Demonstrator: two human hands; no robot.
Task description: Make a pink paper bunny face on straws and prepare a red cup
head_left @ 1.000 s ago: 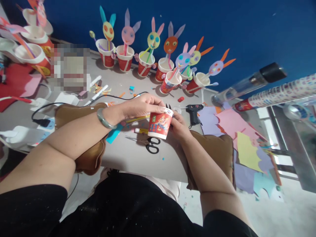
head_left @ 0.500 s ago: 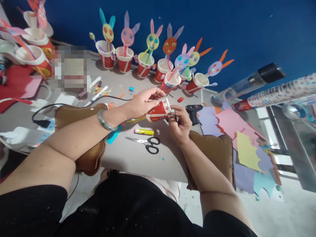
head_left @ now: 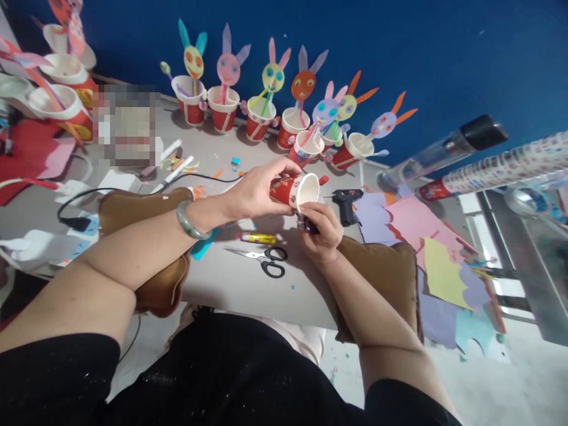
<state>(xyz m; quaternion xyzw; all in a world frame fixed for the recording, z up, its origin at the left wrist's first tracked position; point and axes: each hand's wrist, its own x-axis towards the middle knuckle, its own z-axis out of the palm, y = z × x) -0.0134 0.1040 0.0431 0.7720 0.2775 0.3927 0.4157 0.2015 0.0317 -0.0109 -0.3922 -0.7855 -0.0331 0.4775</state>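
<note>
My left hand (head_left: 255, 190), with a green bangle at the wrist, is wrapped around a red paper cup (head_left: 284, 192). The cup lies tilted on its side above the table, its white mouth turned right and toward me. At the cup's lower rim, my right hand (head_left: 323, 231) is closed on a small dark-handled tool (head_left: 310, 225); its working end is mostly hidden. Below the cup, black-handled scissors (head_left: 270, 260) and a yellow glue stick (head_left: 258, 238) lie on the table. A black glue gun (head_left: 347, 204) rests just beyond my right hand.
Several red cups with paper rabbit heads, such as one pink rabbit cup (head_left: 223, 112), line the blue wall. Brown cushions (head_left: 377, 272) lie under both forearms. Coloured paper sheets (head_left: 444, 266) spread at right. A power strip (head_left: 82, 236) and cable (head_left: 110, 188) are at left.
My left hand has turned the cup so its mouth now opens right and toward me. My right hand has shifted slightly down along the rim with the dark tool.
</note>
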